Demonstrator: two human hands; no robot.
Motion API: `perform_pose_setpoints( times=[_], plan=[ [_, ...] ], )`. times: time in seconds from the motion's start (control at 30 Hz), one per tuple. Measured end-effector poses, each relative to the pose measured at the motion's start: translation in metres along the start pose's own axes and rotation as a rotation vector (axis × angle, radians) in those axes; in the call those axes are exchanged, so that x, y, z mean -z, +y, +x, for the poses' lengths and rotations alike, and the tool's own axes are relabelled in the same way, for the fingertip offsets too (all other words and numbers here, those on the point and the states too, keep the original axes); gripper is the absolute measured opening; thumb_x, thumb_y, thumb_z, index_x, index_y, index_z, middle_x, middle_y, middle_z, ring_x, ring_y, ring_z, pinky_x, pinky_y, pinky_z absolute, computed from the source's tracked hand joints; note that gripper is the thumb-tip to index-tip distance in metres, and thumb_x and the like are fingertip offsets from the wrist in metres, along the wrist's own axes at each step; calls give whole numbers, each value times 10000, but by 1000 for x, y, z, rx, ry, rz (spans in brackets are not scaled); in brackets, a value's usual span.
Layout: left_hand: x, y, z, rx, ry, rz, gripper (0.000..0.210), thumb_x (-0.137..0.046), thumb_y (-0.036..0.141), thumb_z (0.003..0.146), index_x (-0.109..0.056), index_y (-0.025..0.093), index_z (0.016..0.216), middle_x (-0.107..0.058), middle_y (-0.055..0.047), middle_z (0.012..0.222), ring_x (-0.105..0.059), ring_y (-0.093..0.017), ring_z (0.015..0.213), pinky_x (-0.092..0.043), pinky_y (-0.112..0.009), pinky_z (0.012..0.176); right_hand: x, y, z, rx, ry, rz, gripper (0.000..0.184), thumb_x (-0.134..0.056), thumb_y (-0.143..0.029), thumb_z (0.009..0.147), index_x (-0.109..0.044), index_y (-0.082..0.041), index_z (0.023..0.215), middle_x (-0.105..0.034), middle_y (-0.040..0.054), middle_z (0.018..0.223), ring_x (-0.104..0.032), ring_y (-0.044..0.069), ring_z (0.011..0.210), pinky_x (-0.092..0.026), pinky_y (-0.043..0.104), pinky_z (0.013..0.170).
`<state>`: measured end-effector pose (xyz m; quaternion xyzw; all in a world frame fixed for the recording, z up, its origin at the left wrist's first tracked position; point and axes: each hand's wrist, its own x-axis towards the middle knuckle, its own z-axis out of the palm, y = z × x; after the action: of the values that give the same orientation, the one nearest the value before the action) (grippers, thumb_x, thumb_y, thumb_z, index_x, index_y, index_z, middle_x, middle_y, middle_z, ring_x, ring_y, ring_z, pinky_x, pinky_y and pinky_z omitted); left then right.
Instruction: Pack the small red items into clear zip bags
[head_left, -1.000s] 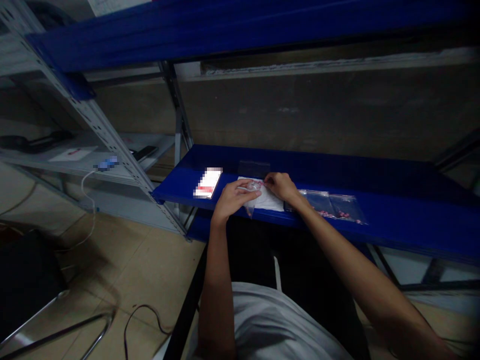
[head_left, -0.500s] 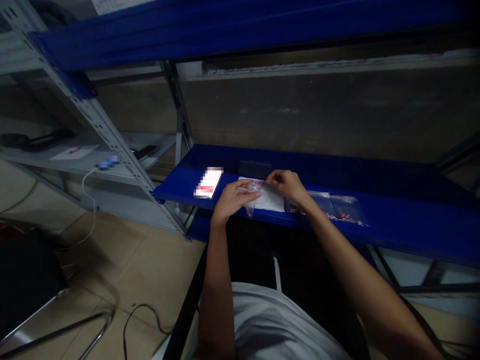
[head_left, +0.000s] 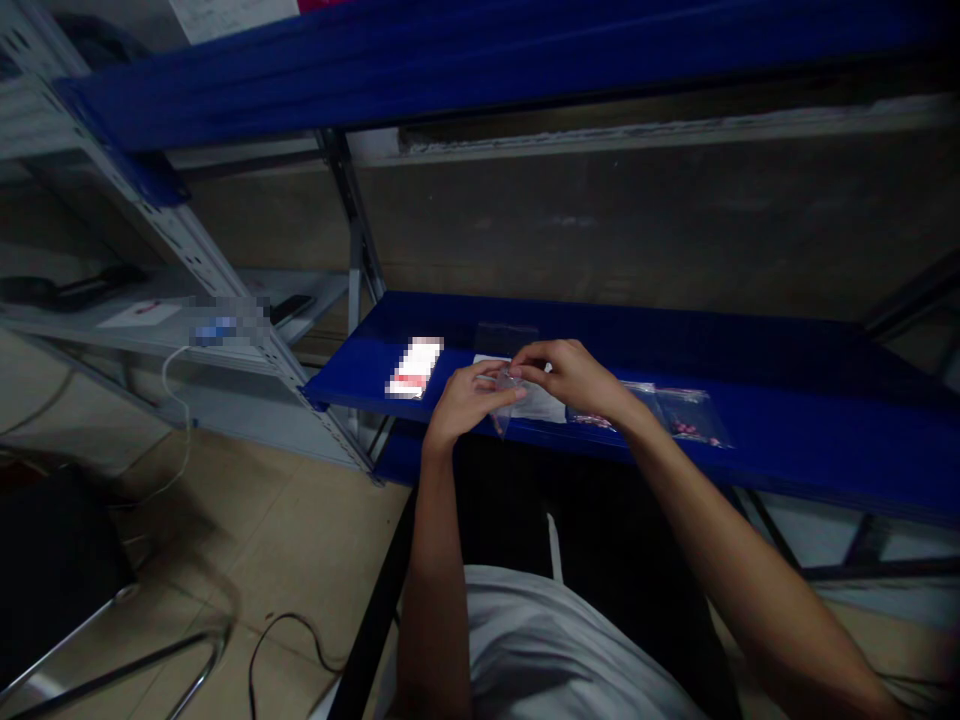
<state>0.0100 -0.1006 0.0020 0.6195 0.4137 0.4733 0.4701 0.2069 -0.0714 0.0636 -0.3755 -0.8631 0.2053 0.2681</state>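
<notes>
Between the thumb and fingers of my left hand (head_left: pixel 466 402) is a small clear plastic bag (head_left: pixel 504 418), its lower corner hanging over the shelf's front edge. My right hand (head_left: pixel 564 372) is pinched at the bag's mouth, close to the left fingertips; whatever it holds is too small to make out. Under both hands lies a white sheet of paper (head_left: pixel 541 404). Right of the paper, clear zip bags (head_left: pixel 694 415) with small pink-red pieces lie flat, partly behind my right forearm. Behind the paper rests another clear bag (head_left: pixel 506 338).
A lit phone (head_left: pixel 417 366), blurred out, lies on the blue shelf (head_left: pixel 810 410) to the left. A blue beam (head_left: pixel 480 70) crosses above. At left stand a grey shelf (head_left: pixel 315 300) with a dark phone (head_left: pixel 291 309), a white cable (head_left: pixel 187 420) and a black chair (head_left: pixel 60 570).
My right hand has moved left from over the paper to the mouth of the bag. My left hand stays nearly in place, still holding the bag.
</notes>
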Motion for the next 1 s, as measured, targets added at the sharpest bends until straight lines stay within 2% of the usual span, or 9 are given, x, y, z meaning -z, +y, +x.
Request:
perform_pose_setpoints(
  times=[0.13, 0.27, 0.4, 0.53, 0.7, 0.87, 1.0],
  plan=[
    [1, 1, 0, -1, 4, -2, 494, -885, 378, 755, -758, 174, 1186, -777, -105, 1093, -733, -221, 942, -580, -318, 847, 5, 8, 0, 11, 63, 3, 258, -565, -319, 977, -792, -198, 960, -797, 54, 938, -699, 205, 841, -440, 287, 755],
    [2, -1, 0, 17, 27, 4, 503, -893, 375, 744, -761, 176, 1187, -775, -106, 1086, -732, -224, 948, -579, -316, 837, 4, 37, 7, -85, 99, -12, 221, -586, -291, 957, -778, -184, 946, -782, 55, 867, -667, 191, 745, -438, 290, 708],
    [4, -1, 0, 41, 69, 25, 519, -899, 355, 738, -759, 173, 1204, -777, -117, 1101, -733, -226, 960, -581, -322, 847, -13, 71, 18, -202, 131, -66, 199, -603, -120, 879, -779, -173, 955, -798, 69, 930, -709, 198, 823, -458, 273, 738],
    [4, 0, -1, 55, 78, 26, 524, -903, 350, 735, -758, 169, 1205, -776, -125, 1125, -734, -242, 994, -581, -342, 876, -36, 93, 23, -265, 109, -184, 256, -590, -90, 889, -791, -171, 1027, -801, 94, 975, -722, 208, 886, -472, 263, 776],
    [5, 3, -2, 61, 73, -49, 523, -910, 333, 728, -758, 161, 1198, -773, -125, 1143, -732, -226, 988, -573, -339, 896, -51, 98, 21, -306, 44, -337, 248, -572, -143, 955, -777, -196, 1084, -774, 123, 1099, -704, 214, 985, -467, 261, 827],
    [6, 4, -3, 72, 75, -87, 527, -912, 326, 725, -756, 157, 1200, -777, -119, 1111, -733, -215, 962, -569, -329, 881, -54, 93, 21, -244, -5, -353, 235, -575, -174, 983, -754, -195, 1135, -743, 120, 1130, -677, 203, 994, -450, 248, 809],
    [6, 4, -3, 76, 77, -90, 499, -910, 327, 726, -763, 158, 1171, -781, -120, 1111, -736, -224, 970, -570, -338, 890, -55, 94, 23, -233, -50, -384, 222, -576, -172, 984, -762, -186, 1105, -737, 125, 1121, -667, 204, 986, -436, 247, 787]
  ],
)
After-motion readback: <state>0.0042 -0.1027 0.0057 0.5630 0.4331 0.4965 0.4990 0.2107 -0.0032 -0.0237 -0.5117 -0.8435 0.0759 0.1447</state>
